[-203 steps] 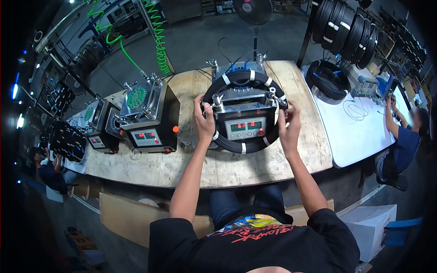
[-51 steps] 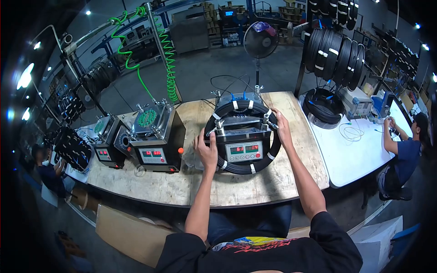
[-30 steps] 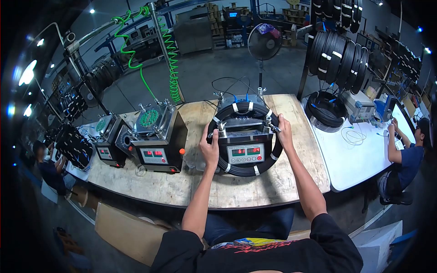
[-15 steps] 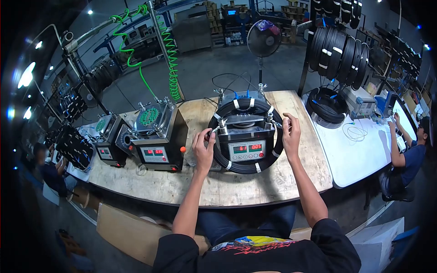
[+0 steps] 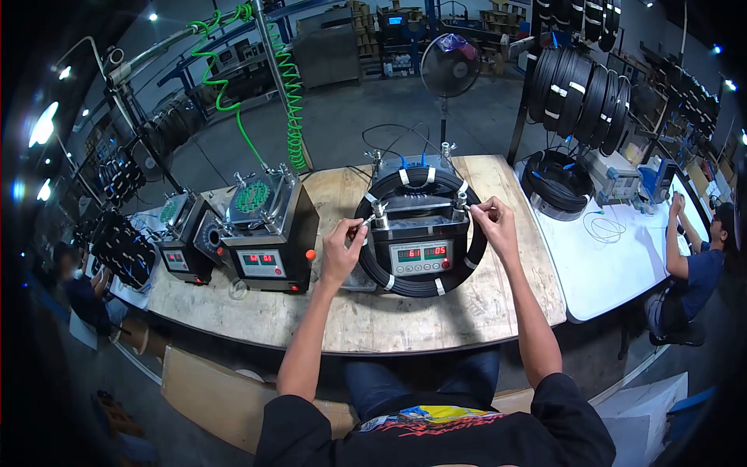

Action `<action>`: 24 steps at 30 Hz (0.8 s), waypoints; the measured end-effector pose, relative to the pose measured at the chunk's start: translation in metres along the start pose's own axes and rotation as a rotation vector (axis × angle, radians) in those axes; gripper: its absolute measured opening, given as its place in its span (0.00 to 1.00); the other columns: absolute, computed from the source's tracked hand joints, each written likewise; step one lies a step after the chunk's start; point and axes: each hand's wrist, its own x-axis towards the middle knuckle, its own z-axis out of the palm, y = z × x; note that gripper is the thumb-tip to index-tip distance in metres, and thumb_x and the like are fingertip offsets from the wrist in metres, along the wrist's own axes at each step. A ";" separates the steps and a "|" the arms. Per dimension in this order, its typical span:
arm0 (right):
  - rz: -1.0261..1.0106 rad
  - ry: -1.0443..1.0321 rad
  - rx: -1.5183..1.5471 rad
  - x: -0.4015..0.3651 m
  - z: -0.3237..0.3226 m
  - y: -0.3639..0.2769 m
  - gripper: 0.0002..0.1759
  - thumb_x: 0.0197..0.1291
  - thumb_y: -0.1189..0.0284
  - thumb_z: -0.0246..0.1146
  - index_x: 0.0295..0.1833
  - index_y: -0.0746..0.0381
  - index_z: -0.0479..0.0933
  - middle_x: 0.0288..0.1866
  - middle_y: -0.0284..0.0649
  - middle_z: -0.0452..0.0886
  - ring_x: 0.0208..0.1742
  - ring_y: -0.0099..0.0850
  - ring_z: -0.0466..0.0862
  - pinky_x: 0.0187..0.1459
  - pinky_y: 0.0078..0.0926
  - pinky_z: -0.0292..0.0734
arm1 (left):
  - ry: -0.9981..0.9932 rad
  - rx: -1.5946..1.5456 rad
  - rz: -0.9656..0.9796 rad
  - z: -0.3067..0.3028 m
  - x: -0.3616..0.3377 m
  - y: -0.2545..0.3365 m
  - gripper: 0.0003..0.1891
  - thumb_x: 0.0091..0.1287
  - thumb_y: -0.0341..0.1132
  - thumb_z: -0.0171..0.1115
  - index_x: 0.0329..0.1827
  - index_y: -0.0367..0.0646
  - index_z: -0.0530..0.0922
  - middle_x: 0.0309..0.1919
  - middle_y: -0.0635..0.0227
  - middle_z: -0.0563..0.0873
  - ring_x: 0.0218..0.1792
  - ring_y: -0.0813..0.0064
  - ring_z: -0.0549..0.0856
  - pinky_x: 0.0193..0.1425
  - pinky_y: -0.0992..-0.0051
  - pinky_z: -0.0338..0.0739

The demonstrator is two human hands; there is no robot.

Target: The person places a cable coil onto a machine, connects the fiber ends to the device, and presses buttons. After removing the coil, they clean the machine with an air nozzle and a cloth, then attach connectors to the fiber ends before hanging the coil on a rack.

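Observation:
A coil of black cable [image 5: 379, 274] with white ties hangs around the front of a polishing machine [image 5: 422, 233] whose red digits are lit. At the coil's left side, my left hand [image 5: 342, 247] pinches a small metal lever beside the machine's left front post. My right hand [image 5: 495, 226] is closed at the lever by the right front post, its fingertips together. Thin cables with blue connectors [image 5: 404, 163] rise at the back of the machine.
Two similar machines [image 5: 261, 262] stand to the left on the wooden table [image 5: 405, 331]. More cable coils [image 5: 556, 187] and an instrument [image 5: 615, 177] are on the white table [image 5: 591, 272] at right. A fan [image 5: 450, 66] stands behind. People sit at both sides.
My right hand has moved left and inward, and its fingers have closed near the right post. My left hand has shifted slightly, its fingers now pinched at the left lever.

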 end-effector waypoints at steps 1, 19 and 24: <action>-0.018 0.004 -0.002 0.006 -0.003 0.003 0.14 0.74 0.69 0.68 0.37 0.68 0.81 0.28 0.31 0.82 0.29 0.15 0.74 0.32 0.21 0.69 | -0.001 -0.030 -0.003 -0.001 0.003 -0.005 0.10 0.78 0.33 0.65 0.46 0.33 0.85 0.30 0.62 0.87 0.29 0.73 0.84 0.36 0.70 0.77; 0.385 -0.130 0.137 0.205 0.051 0.067 0.22 0.79 0.52 0.61 0.56 0.62 0.78 0.27 0.34 0.77 0.21 0.23 0.76 0.20 0.24 0.65 | -0.095 -0.823 -1.055 0.092 0.164 -0.151 0.24 0.77 0.65 0.60 0.54 0.53 0.83 0.31 0.77 0.80 0.28 0.81 0.77 0.31 0.76 0.69; 0.403 -0.161 0.175 0.210 0.055 0.072 0.21 0.79 0.52 0.61 0.39 0.58 0.73 0.24 0.29 0.70 0.19 0.21 0.69 0.19 0.24 0.57 | 0.014 -0.934 -0.999 0.115 0.167 -0.176 0.16 0.74 0.53 0.70 0.41 0.52 0.81 0.27 0.77 0.81 0.26 0.78 0.79 0.30 0.74 0.76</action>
